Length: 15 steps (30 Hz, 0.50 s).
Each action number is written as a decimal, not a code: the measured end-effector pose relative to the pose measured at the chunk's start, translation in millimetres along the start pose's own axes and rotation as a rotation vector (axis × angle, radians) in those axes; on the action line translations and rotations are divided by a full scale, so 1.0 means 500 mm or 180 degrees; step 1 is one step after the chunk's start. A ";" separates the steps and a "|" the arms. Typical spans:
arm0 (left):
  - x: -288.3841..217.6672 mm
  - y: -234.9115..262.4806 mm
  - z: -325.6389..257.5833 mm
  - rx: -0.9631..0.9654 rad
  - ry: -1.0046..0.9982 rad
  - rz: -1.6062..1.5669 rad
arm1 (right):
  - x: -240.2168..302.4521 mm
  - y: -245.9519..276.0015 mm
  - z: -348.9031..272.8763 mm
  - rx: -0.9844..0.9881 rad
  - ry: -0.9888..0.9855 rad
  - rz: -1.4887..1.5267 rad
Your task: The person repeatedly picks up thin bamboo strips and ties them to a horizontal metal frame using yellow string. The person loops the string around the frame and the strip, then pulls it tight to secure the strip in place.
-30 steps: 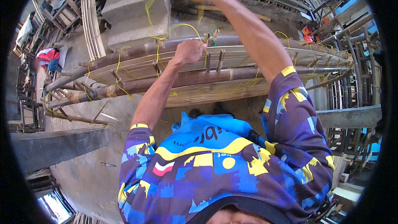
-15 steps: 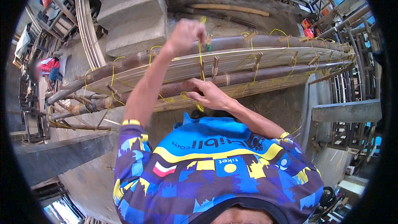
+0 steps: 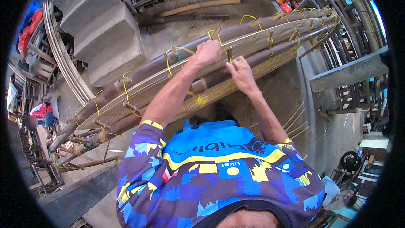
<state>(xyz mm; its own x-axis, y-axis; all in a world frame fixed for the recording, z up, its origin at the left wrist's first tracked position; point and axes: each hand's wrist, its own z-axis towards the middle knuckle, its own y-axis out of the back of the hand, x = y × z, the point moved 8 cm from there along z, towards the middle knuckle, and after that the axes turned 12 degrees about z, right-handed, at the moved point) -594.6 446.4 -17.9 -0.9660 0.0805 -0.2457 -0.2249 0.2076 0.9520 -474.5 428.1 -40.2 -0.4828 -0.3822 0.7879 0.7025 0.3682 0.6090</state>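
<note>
You've got no packages, signs or screens here, only white lettering across your blue and yellow shirt (image 3: 219, 160).

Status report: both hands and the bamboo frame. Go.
Left hand gripping upper brown bamboo pole. Right hand pinching short wooden peg at thin split-bamboo slats. Yellow cord ties along frame. Nothing blocking.

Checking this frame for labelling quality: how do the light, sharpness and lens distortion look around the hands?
Head view: even daylight, no glare; left hand and right hand are sharp on the long brown bamboo poles tied with yellow cord; the fisheye bends the poles, and a black rim cuts the corners.
</note>
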 end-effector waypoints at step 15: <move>0.076 -0.069 0.004 -0.0435 0.0868 -0.0959 | 0.112 -0.117 0.349 0.3070 0.1000 0.0606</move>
<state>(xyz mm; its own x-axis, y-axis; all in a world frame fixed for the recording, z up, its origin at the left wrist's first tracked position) -623.0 444.1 -60.5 -0.8488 -0.2286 -0.4768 -0.4993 0.0498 0.8650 -633.7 532.9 -15.8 -0.1517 -0.3996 0.9041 -0.0321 0.9162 0.3995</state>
